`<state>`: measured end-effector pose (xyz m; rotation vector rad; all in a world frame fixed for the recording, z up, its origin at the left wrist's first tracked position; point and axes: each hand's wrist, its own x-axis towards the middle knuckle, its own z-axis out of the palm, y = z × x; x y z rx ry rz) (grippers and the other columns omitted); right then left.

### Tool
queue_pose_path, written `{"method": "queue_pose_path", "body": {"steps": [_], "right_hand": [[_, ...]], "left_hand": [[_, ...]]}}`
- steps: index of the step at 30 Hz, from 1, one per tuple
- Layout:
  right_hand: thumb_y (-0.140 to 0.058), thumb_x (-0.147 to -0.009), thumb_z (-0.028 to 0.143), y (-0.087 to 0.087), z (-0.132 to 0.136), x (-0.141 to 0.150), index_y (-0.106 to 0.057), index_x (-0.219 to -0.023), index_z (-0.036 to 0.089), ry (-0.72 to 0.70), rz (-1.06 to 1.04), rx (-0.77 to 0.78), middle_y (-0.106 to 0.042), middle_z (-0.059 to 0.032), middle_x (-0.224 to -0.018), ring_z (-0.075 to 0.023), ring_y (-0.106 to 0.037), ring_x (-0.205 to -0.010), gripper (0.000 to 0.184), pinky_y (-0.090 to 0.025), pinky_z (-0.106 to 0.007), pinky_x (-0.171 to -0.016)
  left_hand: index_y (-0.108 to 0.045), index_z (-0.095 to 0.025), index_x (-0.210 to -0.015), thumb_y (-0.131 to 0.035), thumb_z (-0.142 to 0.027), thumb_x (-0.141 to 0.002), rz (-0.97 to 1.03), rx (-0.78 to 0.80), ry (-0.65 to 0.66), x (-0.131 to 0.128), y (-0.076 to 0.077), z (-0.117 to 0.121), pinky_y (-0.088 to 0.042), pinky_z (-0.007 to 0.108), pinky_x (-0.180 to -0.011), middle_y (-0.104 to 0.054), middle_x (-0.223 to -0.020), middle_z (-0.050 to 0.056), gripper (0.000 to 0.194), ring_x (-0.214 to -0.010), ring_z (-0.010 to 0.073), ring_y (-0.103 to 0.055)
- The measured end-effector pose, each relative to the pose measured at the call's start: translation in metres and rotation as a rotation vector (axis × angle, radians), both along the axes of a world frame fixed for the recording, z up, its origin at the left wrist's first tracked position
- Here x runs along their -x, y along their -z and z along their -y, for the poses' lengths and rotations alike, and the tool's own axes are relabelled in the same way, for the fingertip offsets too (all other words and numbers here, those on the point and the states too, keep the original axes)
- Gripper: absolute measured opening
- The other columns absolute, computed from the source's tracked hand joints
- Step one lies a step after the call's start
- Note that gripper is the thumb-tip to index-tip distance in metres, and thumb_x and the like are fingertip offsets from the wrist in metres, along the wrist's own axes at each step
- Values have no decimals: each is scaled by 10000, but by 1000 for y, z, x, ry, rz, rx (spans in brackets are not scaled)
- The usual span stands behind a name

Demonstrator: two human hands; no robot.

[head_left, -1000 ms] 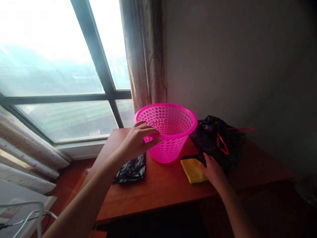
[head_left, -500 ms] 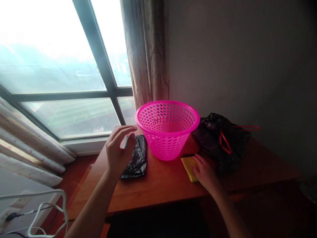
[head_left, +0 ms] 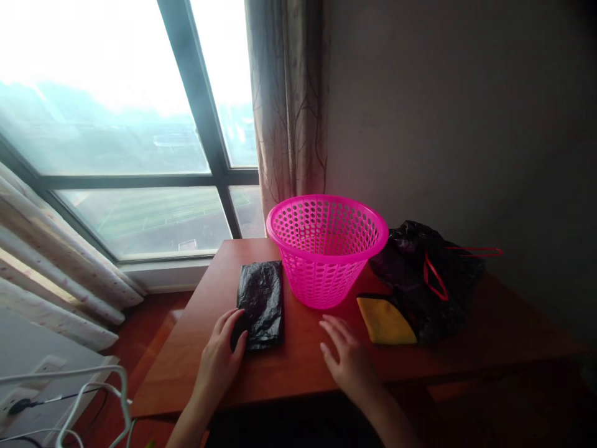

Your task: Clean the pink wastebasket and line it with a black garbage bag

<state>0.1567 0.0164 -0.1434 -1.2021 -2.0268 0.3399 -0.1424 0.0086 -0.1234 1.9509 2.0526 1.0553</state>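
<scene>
your left hand (head_left: 218, 358) is at the lower centre-left of the frame, fingers loosely bent and parted from the thumb, gripping nothing. its fingertips are at the left edge of the folded black plastic (head_left: 263, 305), probably touching it, though the blur makes contact hard to confirm. that plastic lies flat on the brown table (head_left: 298, 370), left of the frame's lower centre.

your right hand (head_left: 352, 364) is low and just right of centre, palm down, with the fingers half spread and the thumb apart. it has hold of nothing, and the yellow cloth (head_left: 388, 320) is near it on the right. the cloth lies flat, a dark band along its upper edge, its right side against the crumpled black bag (head_left: 415, 267). a red drawstring (head_left: 437, 280) loops over that bag, right of centre.

the pink basket (head_left: 326, 256) stands upright at the middle of the frame, open end up, between the folded plastic and the crumpled bag. behind it hangs a patterned curtain (head_left: 291, 124), with the window (head_left: 135, 143) at upper left. white cables (head_left: 125, 398) loop at lower left.
</scene>
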Motion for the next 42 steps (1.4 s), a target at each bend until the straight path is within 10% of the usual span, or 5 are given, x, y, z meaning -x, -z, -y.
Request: {"method": "queue_pose_path", "body": {"steps": [5, 12, 27, 33, 42], "right_hand": [[-600, -724, 63, -5, 19, 63, -396, -1501, 224, -170, 120, 75, -324, -122, -1594, -320, -327, -1453, 820, -389, -533, -1144], [-530, -716, -30, -30, 7, 75, -701, -1143, 257, -193, 25, 17, -640, -67, -1290, -280, -521, -1282, 542, -459, -498, -1078], [-502, -876, 84, -194, -20, 113, -589, -1268, 234, -354, -240, -265, -659, -52, -1233, -195, -576, -1193, 429, -474, -383, -1062], [-512, -880, 117, -169, -11, 139, -320, -1494, 187, -218, -257, -342, -261, -134, -1599, -284, -225, -1495, 647, -325, -509, -1187], [-678, -766, 185, -68, 57, 133, -453, -1445, 190, -203, -56, 100, -478, -137, -1480, -336, -485, -1334, 716, -460, -504, -1094]], "left_hand": [[-625, -247, -1202, -589, -451, -871, 264, -23, 40, -5, 2, 32, -595, 402, -881, -695, -1184, 88, 391, -1021, 277, -702], [-658, -246, -1141, -589, -469, -897, 506, 39, 126, 16, -4, 51, -622, 352, -780, -753, -1031, 74, 337, -832, 239, -738], [-534, -298, -1358, -683, -477, -810, 506, -70, 12, 28, 0, 48, -478, 518, -1069, -639, -1330, 60, 595, -1274, 355, -562], [-733, -164, -945, -738, -675, -624, 760, 72, -325, 27, -5, 50, -590, 395, -717, -773, -895, 90, 604, -956, 396, -696], [-663, -198, -1209, -708, -670, -703, 1542, -4, -331, -17, -25, 57, -571, 437, -917, -755, -1093, 75, 693, -1086, 337, -677]]}}
